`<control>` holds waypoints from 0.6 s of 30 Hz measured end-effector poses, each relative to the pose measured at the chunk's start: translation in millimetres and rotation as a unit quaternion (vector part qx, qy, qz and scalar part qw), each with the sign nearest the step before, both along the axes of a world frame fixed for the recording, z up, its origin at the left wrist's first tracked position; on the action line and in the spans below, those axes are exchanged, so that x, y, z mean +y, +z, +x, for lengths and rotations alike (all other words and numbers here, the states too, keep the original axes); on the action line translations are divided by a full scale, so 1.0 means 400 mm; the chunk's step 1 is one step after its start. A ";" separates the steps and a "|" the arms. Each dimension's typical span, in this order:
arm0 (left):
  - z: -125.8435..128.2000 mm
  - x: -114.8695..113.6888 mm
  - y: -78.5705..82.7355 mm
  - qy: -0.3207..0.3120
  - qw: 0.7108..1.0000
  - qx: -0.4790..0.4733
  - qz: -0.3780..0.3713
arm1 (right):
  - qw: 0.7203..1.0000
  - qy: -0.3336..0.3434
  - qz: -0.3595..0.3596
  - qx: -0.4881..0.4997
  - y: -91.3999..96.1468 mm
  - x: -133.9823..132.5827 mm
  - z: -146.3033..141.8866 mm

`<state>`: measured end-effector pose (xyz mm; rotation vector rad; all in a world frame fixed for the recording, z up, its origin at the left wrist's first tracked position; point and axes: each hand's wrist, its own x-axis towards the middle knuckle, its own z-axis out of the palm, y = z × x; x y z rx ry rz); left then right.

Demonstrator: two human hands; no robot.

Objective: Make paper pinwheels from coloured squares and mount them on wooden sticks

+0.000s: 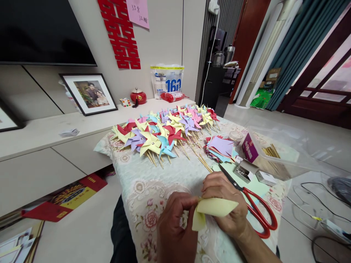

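A pale yellow paper pinwheel (219, 206), its blades partly folded over, is held between both hands above the near part of the table. My left hand (178, 223) pinches it near its centre with thumb and forefinger. From the other side, my right hand (226, 204) has its fingers curled round the paper; what lies under those fingers is hidden. Scissors with red handles (260, 212) lie beside my right hand, blades pointing away. Past the hands are several thin wooden sticks (204, 162) and a stack of cut coloured paper squares (221, 148).
Finished pinwheels (164, 135) on sticks cover the table's far side. On the right are an open small box of metal fasteners (244, 171), a white box (265, 178) and a clear plastic bin (293, 164) with sticks. A flowered cloth (148, 182) covers the table. Cables (323, 197) lie on the floor.
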<state>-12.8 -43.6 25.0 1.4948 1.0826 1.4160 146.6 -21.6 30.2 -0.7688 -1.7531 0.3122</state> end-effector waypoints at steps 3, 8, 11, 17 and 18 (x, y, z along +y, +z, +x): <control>-0.005 0.010 -0.012 -0.011 0.995 -0.022 -0.093 | 0.999 0.014 -0.052 -0.002 0.002 0.012 0.000; -0.012 0.021 -0.017 -0.120 0.949 -0.118 -0.268 | 0.965 0.027 -0.260 0.030 -0.007 0.027 0.003; -0.006 0.020 -0.017 -0.138 0.932 -0.155 -0.298 | 0.926 0.050 -0.368 0.069 -0.015 0.031 0.003; 0.021 0.034 -0.014 -0.088 0.894 -0.272 -0.346 | 0.894 0.095 -0.407 0.161 -0.030 0.042 0.010; 0.022 0.039 -0.012 -0.083 0.888 -0.278 -0.356 | 0.899 0.083 -0.391 0.177 -0.033 0.044 0.013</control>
